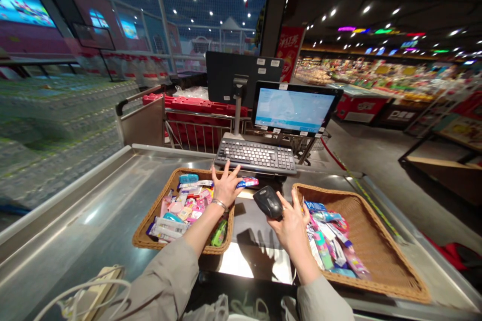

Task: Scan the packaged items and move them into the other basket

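Note:
My left hand is over the right back corner of the left wicker basket, its outer fingers spread toward the keyboard. A small red and blue packet sticks out between its thumb and forefinger. That basket has many small, colourful packaged goods in it. In my right hand is a black handheld barcode scanner, its head tilted toward the packet. Close on the right stands another wicker basket, with packaged goods heaped along its left side.
Both baskets stand on a metal checkout counter with raised edges. A lit monitor and a dark screen's back rise behind the keyboard. White cables lie at the lower left. Beyond are metal carts and stacked bottle packs.

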